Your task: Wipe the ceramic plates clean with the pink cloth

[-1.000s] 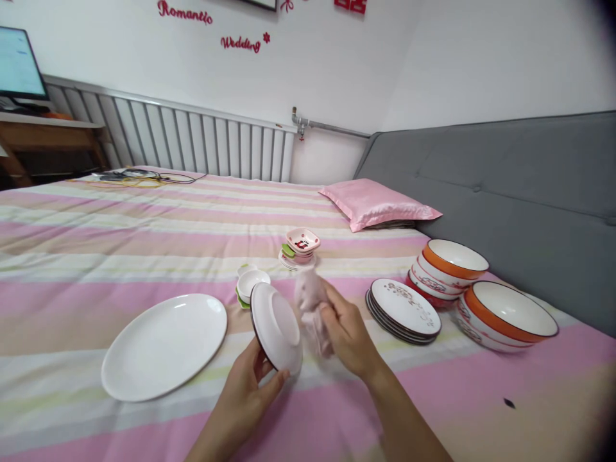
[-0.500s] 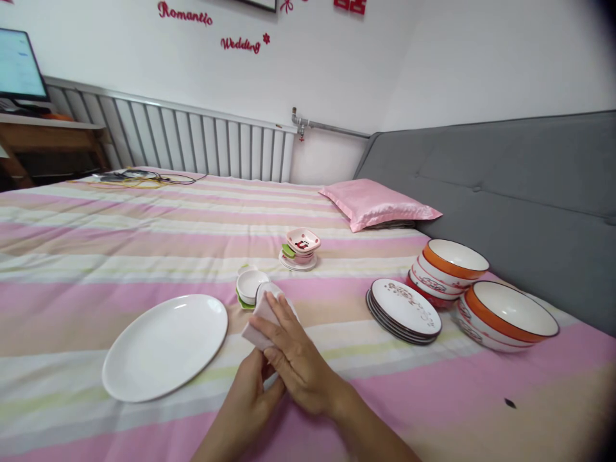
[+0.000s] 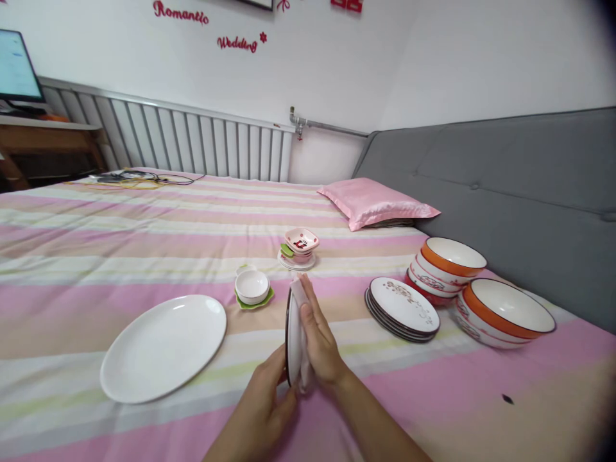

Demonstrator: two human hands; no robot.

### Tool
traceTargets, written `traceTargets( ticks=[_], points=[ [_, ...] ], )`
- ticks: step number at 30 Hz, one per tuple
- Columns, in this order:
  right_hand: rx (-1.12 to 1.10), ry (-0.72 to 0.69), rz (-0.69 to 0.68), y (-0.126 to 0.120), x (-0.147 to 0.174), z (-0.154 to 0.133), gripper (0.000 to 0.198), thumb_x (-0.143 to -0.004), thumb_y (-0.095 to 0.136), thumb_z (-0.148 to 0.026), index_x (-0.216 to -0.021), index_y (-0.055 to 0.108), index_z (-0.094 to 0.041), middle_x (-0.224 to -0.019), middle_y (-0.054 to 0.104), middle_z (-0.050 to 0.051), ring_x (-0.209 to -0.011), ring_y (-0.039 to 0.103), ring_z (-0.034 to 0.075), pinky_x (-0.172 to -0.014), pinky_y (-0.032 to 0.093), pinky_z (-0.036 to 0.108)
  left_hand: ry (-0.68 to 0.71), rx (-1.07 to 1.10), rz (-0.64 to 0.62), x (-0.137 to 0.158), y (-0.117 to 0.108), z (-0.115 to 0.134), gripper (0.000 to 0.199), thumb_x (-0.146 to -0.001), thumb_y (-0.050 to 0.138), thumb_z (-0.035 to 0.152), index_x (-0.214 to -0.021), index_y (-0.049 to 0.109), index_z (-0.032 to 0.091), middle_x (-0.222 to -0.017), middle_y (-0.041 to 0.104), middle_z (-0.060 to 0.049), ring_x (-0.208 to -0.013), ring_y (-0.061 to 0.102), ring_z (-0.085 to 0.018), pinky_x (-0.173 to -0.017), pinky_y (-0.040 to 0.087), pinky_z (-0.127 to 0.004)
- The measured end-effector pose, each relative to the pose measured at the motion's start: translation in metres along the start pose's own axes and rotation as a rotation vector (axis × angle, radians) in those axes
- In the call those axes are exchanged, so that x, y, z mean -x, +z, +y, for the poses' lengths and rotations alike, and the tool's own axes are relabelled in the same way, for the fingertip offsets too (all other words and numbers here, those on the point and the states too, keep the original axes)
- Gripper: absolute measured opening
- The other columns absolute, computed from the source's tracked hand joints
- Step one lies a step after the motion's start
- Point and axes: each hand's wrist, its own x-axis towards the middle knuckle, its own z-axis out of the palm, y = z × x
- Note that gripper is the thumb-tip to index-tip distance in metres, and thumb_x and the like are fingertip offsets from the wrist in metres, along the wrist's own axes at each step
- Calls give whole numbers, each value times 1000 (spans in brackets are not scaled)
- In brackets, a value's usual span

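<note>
My left hand (image 3: 267,391) grips a dark-rimmed plate (image 3: 293,350) by its lower edge. The plate stands nearly upright, seen almost edge-on. A pale pink cloth (image 3: 299,296) lies against the plate's right face, pressed there by my right hand (image 3: 321,343), whose fingers point up and away. Just beyond the plate, to the left, a small white bowl (image 3: 252,286) rests on a green leaf-edged dish (image 3: 255,305). To the left lies a large white oval plate (image 3: 163,350).
On the right are a stack of dark-rimmed plates (image 3: 404,308), stacked orange-rimmed bowls (image 3: 436,273) and another orange-rimmed bowl (image 3: 510,314). Small pink dishes (image 3: 302,240) are stacked farther back. A pink pillow (image 3: 378,200) lies by the grey headboard (image 3: 505,167); cables (image 3: 149,178) lie at the far left.
The plate and cloth have turned from tilted to nearly upright, edge toward me. My right hand has shifted right and rotated, uncovering the small white bowl.
</note>
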Motion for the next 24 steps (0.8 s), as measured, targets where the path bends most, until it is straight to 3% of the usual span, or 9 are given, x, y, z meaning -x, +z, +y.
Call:
traceTargets(
  ticks=[4,10,17,24],
  points=[
    [-151,188,140,2,-6,19,59,-89,37,-55,-141,30,-29,-150,22,-6,-141,14,17,-116,9,38,13,27,-7,-1,0,1,25,-83,46,11,-104,58,14,-106,63,-9,-92,57,-18,-85,46,-29],
    [-194,271,181,8,-6,34,67,-84,45,-57,-141,32,-24,-149,27,-3,-140,16,17,-116,12,36,-14,81,31,0,0,-7,24,-83,46,11,-105,56,13,-106,62,-10,-89,58,-18,-83,47,-29],
    [50,321,72,10,-2,29,61,-90,38,-46,-143,26,-18,-150,23,2,-140,16,18,-116,10,38,-51,159,86,0,-5,-13,27,-82,50,14,-108,53,13,-109,63,-10,-97,58,-21,-87,46,-32],
    [325,345,-78,8,6,0,57,-91,34,-39,-142,29,-13,-149,24,7,-138,23,21,-114,16,39,-101,261,127,-2,-8,-11,31,-81,53,19,-111,51,12,-110,63,-12,-100,59,-23,-86,47,-33]
  ],
)
